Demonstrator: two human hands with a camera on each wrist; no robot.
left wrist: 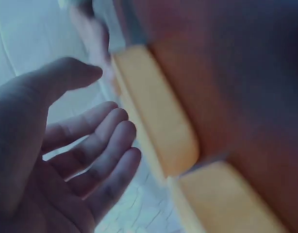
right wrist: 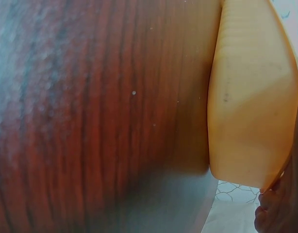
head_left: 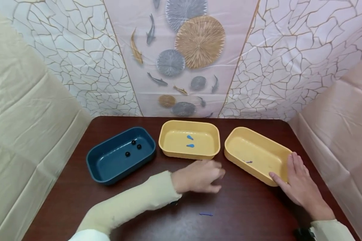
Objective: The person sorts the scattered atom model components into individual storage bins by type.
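Observation:
My left hand (head_left: 199, 177) is over the table in front of the middle yellow bin (head_left: 190, 156). In the left wrist view its thumb stands apart from loosely bent fingers (left wrist: 110, 145), with nothing between them. My right hand (head_left: 301, 185) rests on the near right corner of the right yellow bin (head_left: 259, 142), thumb on the front rim and straight fingers along the end rim. A small purple, stick-like piece (head_left: 248, 162) lies in that bin. Two blue drop-shaped pieces (head_left: 190, 145) lie in the middle bin. A thin blue stick-like piece (head_left: 205, 214) is on the table.
A dark blue bin (head_left: 104, 180) with several small black balls (head_left: 127, 154) stands at the left. All the bins stand along the back of the dark wooden table (head_left: 235, 211). Patterned cloth (head_left: 181, 83) hangs behind, and plain cloth (head_left: 33, 134) lines the sides.

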